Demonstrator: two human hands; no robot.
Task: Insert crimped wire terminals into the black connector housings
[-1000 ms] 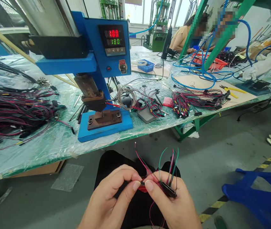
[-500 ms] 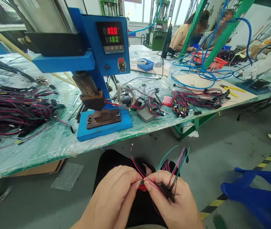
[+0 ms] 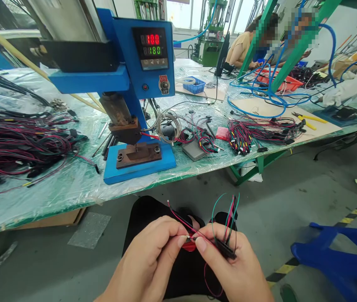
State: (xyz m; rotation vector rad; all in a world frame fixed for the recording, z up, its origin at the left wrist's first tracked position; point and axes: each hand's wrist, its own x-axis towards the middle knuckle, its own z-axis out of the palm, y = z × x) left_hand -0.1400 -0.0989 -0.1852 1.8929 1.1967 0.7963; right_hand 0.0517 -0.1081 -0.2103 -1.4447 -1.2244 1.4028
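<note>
Low over my lap, my left hand (image 3: 155, 253) pinches a tiny dark piece with a whitish end, seemingly a wire connector (image 3: 188, 238), between thumb and forefinger. Facing it, my right hand (image 3: 228, 256) grips a wire harness (image 3: 225, 248) of red, black and green wires. Its black sleeve or connector part lies across the palm, and wires stick up above the fingers. Thumb and forefinger of the right hand pinch a wire close to the left fingertips. One red wire (image 3: 174, 212) rises beyond the hands, its end free. Something red (image 3: 188, 246) shows beneath the fingertips; its kind is unclear.
A blue heated press (image 3: 139, 165) with a lit display stands on the film-covered table (image 3: 81, 199). Wire bundles lie left (image 3: 18, 147) and right (image 3: 244, 134) of it, with yellow-handled pliers (image 3: 310, 119) further right. A blue stool (image 3: 338, 256) is on the floor. Two people sit beyond.
A small gap has opened between my fingertips, showing the wire and the whitish connector end. The harness wires in my right hand have swung slightly left. The view has shifted a little.
</note>
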